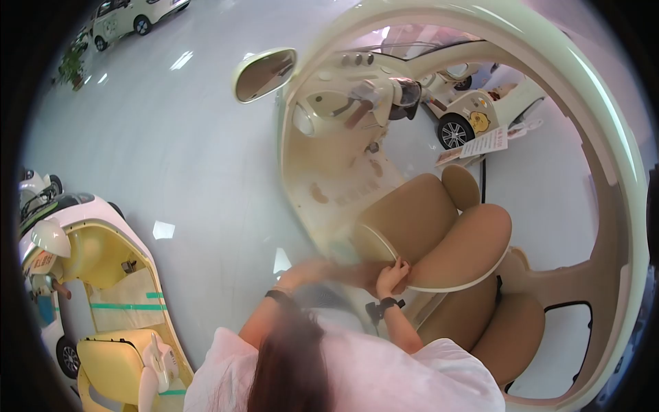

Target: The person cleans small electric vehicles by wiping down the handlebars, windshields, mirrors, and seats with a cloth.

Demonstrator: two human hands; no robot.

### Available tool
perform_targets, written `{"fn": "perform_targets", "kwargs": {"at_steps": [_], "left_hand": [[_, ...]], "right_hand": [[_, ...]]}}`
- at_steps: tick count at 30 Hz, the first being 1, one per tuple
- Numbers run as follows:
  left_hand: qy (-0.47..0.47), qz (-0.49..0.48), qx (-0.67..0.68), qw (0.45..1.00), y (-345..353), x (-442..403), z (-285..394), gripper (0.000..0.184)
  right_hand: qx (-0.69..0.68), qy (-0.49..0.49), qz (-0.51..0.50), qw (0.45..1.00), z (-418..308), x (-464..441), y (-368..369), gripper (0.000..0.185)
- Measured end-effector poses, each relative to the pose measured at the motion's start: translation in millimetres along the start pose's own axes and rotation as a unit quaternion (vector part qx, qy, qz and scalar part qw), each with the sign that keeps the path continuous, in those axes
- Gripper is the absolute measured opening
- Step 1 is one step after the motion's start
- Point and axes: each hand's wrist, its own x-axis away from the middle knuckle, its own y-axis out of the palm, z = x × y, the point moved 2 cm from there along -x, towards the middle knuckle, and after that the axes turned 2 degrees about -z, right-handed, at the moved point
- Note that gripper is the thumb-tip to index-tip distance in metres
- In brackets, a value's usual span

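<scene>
A small cream vehicle with an open side fills the right of the head view. Inside it stands a brown front seat (405, 213) with a backrest (463, 250) edged in cream, and behind it a brown rear seat (511, 336). My right hand (393, 277) touches the front seat where cushion and backrest meet, its fingers bent together; what they hold, if anything, is too small to tell. Smeared by motion, my left hand (319, 271) is beside the seat's near side, over the door sill, its fingers unclear. A dark band is on each wrist.
The cream door frame (635, 172) curves around the opening, with a side mirror (266, 75) at upper left. At lower left is another vehicle with a yellow interior (117, 364). A white car (130, 20) and a plant (71, 67) stand far off.
</scene>
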Motion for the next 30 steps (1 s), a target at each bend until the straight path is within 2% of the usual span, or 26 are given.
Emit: {"fn": "perform_targets", "kwargs": {"at_steps": [4,7,10,13,14,16,19,21,23,24,27,28,30], "left_hand": [[-0.125,0.046,0.037,0.990,-37,21,-24,0.025],[-0.181,0.193,-0.042,0.964,-76,56,-38,0.024],[-0.254,0.300,-0.052,0.918,-141,103,-33,0.021],[-0.256,0.438,0.036,0.861,-202,138,-41,0.019],[-0.251,0.470,0.028,0.846,-227,146,-37,0.019],[-0.234,0.530,0.003,0.815,-279,148,-12,0.019],[-0.086,0.601,-0.108,0.787,-356,135,9,0.021],[-0.024,0.602,-0.116,0.790,-406,117,49,0.022],[0.044,0.596,-0.162,0.785,-451,91,98,0.022],[0.070,0.574,-0.206,0.789,-468,81,96,0.025],[0.144,0.544,-0.177,0.808,-509,34,101,0.025],[0.130,0.514,-0.134,0.838,-518,19,97,0.027],[0.186,0.437,-0.189,0.859,-534,-14,93,0.030]], "right_hand": [[-0.040,-0.058,-0.056,0.996,-65,4,-1,0.044],[-0.106,-0.120,-0.095,0.982,-98,5,44,0.046],[-0.168,-0.122,-0.157,0.966,-143,2,90,0.038],[-0.215,-0.158,-0.260,0.928,-210,-12,142,0.028],[-0.239,-0.220,-0.235,0.916,-239,-16,156,0.020],[-0.318,-0.227,-0.287,0.875,-295,-25,188,0.017],[-0.361,-0.223,-0.351,0.834,-388,-35,212,0.021],[-0.398,-0.200,-0.367,0.817,-443,-49,206,0.024],[-0.409,-0.195,-0.395,0.799,-496,-62,186,0.026],[-0.411,-0.192,-0.409,0.792,-520,-70,181,0.027],[-0.457,-0.306,-0.367,0.750,-563,-89,178,0.023],[-0.434,-0.303,-0.393,0.752,-569,-94,177,0.023],[-0.386,-0.293,-0.442,0.755,-577,-107,176,0.025]]}}
